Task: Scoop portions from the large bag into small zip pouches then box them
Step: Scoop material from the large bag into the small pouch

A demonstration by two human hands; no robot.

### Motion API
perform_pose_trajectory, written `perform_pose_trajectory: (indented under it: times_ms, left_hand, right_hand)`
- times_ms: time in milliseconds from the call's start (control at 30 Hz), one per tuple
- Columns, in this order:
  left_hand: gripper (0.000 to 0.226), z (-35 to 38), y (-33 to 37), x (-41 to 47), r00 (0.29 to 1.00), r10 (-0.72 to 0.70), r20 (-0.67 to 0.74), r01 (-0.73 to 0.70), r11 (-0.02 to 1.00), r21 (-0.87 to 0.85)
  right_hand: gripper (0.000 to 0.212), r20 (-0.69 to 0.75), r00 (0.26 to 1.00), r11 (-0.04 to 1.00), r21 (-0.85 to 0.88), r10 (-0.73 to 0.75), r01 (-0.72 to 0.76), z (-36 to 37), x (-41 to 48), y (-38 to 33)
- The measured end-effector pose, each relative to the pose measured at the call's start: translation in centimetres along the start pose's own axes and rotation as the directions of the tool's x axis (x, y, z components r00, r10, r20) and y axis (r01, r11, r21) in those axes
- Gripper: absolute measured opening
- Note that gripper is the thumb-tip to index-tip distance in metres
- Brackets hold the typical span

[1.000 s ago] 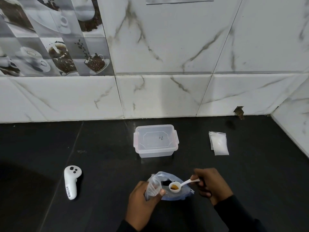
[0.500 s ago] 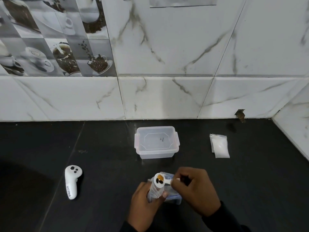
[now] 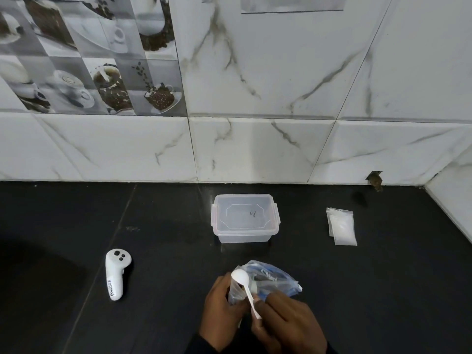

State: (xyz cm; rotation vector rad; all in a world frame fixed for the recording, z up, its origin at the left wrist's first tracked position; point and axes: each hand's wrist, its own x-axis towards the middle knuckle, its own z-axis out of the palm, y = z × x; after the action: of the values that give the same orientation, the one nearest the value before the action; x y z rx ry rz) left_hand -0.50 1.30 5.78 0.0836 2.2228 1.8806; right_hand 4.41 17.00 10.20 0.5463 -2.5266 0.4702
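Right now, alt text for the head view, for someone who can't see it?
A person's left hand grips a small clear pouch while the right hand pinches a white spoon by its handle, bowl at the pouch's mouth, beside a large bag on a black counter. Farther back: a clear plastic box, spare pouches at right, a white controller at left.

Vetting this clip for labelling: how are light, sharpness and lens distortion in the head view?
Head view: no hard glare; the black counter faintly mirrors the clear box and holds a broad shadow lower left; tile joints splay under the wide lens; spoon, left hand and right hand look slightly soft.
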Motion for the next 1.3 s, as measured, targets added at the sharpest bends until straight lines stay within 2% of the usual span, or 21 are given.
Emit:
perform_pose_trajectory:
  times_ms: [67,100,167,233,300,400,467,567,667,733,800,900,967,1067,1133,1200,1233,1300]
  left_hand:
    - [0.042,0.0,-0.2,0.1,1.000,0.001,0.012,-0.001,1.000,-0.008]
    - [0.043,-0.1,-0.3,0.1,1.000,0.003,0.014,-0.003,1.000,-0.002]
    - [0.051,-0.2,-0.4,0.2,1.000,0.006,0.011,-0.006,1.000,0.016]
    - [0.055,-0.3,-0.5,0.2,1.000,0.013,0.005,-0.013,0.999,0.043]
    - [0.055,-0.3,-0.6,0.2,1.000,0.016,0.001,-0.016,0.998,0.067]
    - [0.049,-0.2,-0.5,0.3,1.000,0.004,0.008,-0.004,0.997,0.083]
    - [0.051,-0.3,-0.4,0.4,1.000,-0.005,0.015,0.004,0.996,0.088]
    - [0.049,-0.4,0.0,0.5,0.999,-0.007,0.032,0.004,0.994,0.108]
    - [0.037,-0.4,0.5,0.4,0.999,0.011,0.035,-0.016,0.990,0.143]
    - [0.033,-0.3,0.9,0.3,0.999,0.012,0.041,-0.018,0.989,0.145]
    - [0.036,-0.2,1.0,0.1,0.999,-0.006,0.050,-0.001,0.993,0.122]
    - [0.036,-0.2,0.6,-0.2,0.999,-0.027,0.035,0.023,0.993,0.115]
    - [0.050,-0.4,0.5,-0.3,0.999,-0.044,0.018,0.042,0.990,0.132]
    - [0.071,-0.8,1.3,-0.6,0.997,-0.080,0.015,0.077,0.989,0.126]
    - [0.074,-1.1,2.1,-0.6,0.995,-0.098,-0.012,0.098,0.984,0.150]
    - [0.079,-1.1,2.7,-0.6,0.995,-0.088,-0.053,0.096,0.980,0.174]
    - [0.077,-1.1,3.2,-0.6,0.994,-0.083,-0.066,0.094,0.975,0.200]
    - [0.055,-0.7,4.0,-0.5,0.997,-0.036,-0.067,0.052,0.965,0.256]
  right_hand:
    - [0.011,0.010,0.995,0.986,0.137,0.096,-0.097,-0.1,0.0,0.0]
    - [0.007,0.002,0.979,0.947,0.253,0.206,-0.200,-0.4,0.2,-0.1]
    - [0.021,-0.002,0.872,0.766,0.478,0.490,-0.430,-1.5,0.8,0.4]
    - [0.025,0.045,0.761,0.611,0.567,0.647,-0.553,-2.3,1.2,1.6]
    - [0.022,0.115,0.775,0.640,0.496,0.621,-0.586,-2.7,1.2,3.3]
    - [0.012,0.257,0.845,0.799,0.282,0.470,-0.530,-2.2,1.1,5.2]
    - [0.008,0.379,0.837,0.843,0.215,0.394,-0.494,-1.3,0.9,6.1]
    - [0.025,0.502,0.807,0.889,0.146,0.311,-0.433,0.1,1.1,6.7]
    - [0.033,0.591,0.754,0.931,0.015,0.286,-0.364,1.2,1.7,6.6]
    - [0.023,0.602,0.697,0.886,-0.037,0.388,-0.462,1.8,2.5,6.5]
    - [0.028,0.640,0.601,0.814,-0.067,0.479,-0.577,2.5,2.9,6.7]
    - [0.042,0.686,0.494,0.785,-0.184,0.534,-0.592,3.4,3.4,7.0]
    - [0.045,0.676,0.466,0.770,-0.242,0.570,-0.590,3.3,3.7,6.9]
    - [0.043,0.640,0.510,0.751,-0.166,0.575,-0.639,1.6,4.0,6.6]
    - [0.033,0.583,0.617,0.725,0.068,0.528,-0.685,-0.4,4.0,5.5]
    - [0.023,0.520,0.735,0.664,0.366,0.435,-0.652,-2.9,4.3,3.3]
    - [0.024,0.529,0.760,0.641,0.442,0.378,-0.627,-3.9,4.5,2.0]
    - [0.035,0.573,0.765,0.681,0.437,0.293,-0.588,-5.0,4.6,0.2]
